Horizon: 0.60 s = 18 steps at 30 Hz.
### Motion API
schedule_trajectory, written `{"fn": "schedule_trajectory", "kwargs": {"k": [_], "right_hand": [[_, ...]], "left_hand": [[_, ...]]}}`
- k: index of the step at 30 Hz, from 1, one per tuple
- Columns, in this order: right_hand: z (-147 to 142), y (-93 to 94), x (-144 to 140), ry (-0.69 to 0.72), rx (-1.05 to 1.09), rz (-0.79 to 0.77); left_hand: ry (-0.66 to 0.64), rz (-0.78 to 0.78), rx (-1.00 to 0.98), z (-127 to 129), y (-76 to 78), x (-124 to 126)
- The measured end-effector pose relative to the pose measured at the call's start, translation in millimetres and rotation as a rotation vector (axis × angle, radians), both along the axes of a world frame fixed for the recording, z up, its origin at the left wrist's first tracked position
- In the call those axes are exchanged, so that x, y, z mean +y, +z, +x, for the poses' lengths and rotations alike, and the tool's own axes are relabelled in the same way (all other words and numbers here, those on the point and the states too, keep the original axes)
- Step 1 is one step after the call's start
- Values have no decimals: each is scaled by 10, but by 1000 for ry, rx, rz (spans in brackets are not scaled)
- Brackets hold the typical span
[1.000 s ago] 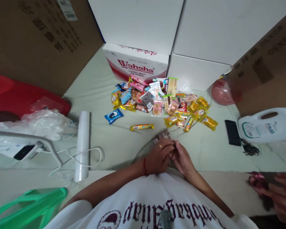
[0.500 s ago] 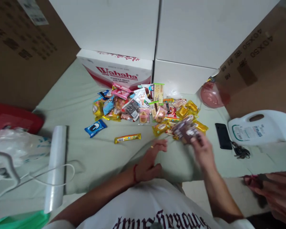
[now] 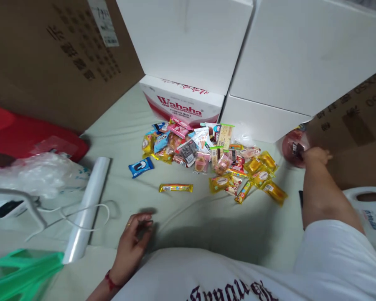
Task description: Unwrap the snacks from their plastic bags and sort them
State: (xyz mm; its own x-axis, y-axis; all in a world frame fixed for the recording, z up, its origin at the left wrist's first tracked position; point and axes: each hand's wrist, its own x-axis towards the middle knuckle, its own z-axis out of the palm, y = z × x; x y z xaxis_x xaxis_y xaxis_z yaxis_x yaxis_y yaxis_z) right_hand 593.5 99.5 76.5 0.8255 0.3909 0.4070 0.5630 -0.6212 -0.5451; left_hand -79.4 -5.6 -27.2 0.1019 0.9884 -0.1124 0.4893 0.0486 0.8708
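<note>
My right hand (image 3: 315, 155) is stretched far out to the right, at the rim of a pink translucent bowl (image 3: 288, 144). Its fingers are closed on a dark brown snack packet (image 3: 296, 148) that sits at the bowl's mouth. My left hand (image 3: 132, 239) rests low on the pale green cloth (image 3: 188, 217), fingers loosely curled and apart, holding nothing. A heap of wrapped snacks (image 3: 207, 150) lies in the middle of the cloth. A yellow bar (image 3: 176, 188) and a blue packet (image 3: 141, 166) lie apart from the heap, nearer my left hand.
A roll of clear film (image 3: 87, 207) and a white cable (image 3: 81, 217) lie left. A Wahaha carton (image 3: 181, 104) and white boxes (image 3: 294, 62) stand behind, cardboard boxes (image 3: 50, 54) at both sides. There is a white jug (image 3: 374, 209) right, a green basket (image 3: 19, 271) and red lid (image 3: 25, 133) left.
My right hand carried the brown packet from in front of my chest out to the pink bowl at the right. My left hand let go of it and dropped to the cloth.
</note>
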Motion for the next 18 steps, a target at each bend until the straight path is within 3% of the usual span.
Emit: {"fn": "schedule_trajectory", "kwargs": {"k": [3, 6, 10, 13, 15, 18], "right_hand": [[-255, -17, 225, 148, 53, -88], [-745, -201, 524, 385, 177, -150], [-1340, -411, 738, 422, 333, -141], [-1552, -317, 566, 360, 358, -13], [-1702, -218, 297, 341, 363, 101], [-2181, -226, -230, 390, 470, 195]], "left_hand": [[-10, 63, 47, 58, 4, 46], [-147, 142, 60, 198, 96, 188], [-388, 207, 23, 314, 298, 300], [-472, 241, -10, 208, 346, 250], [-400, 204, -58, 104, 294, 182], [-231, 2, -178, 84, 179, 121]]}}
